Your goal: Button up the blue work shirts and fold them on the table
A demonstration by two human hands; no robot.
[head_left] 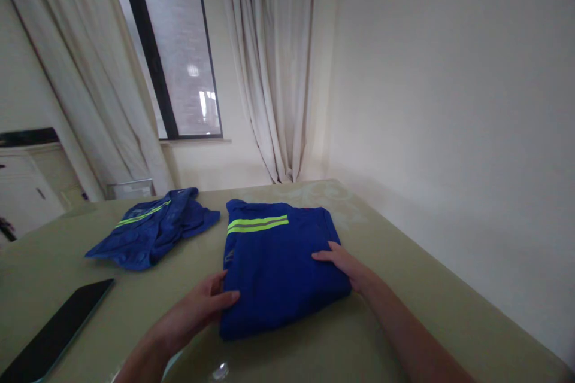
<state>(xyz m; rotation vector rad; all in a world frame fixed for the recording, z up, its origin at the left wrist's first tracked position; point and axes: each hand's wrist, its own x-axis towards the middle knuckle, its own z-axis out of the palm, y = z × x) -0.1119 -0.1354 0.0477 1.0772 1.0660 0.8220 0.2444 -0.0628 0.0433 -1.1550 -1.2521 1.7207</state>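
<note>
A folded blue work garment (281, 269) rests on the table in front of me, a yellow-and-grey reflective stripe running across its upper left. My left hand (209, 299) grips its left edge, the thumb on top and the other fingers partly hidden at the side. At the opposite edge, my right hand (344, 263) holds the fabric with thumb and forefinger on top; its remaining fingers are hidden. To the left lies a second blue garment (155, 230) with similar stripes, loosely crumpled and touched by neither hand.
The table (395, 287) has a pale green cover and meets the wall on the right. A flat black panel-like object (58, 332) lies at the left front. A small shiny clear item (220, 371) sits near the front edge. Curtains (278, 72) hang behind.
</note>
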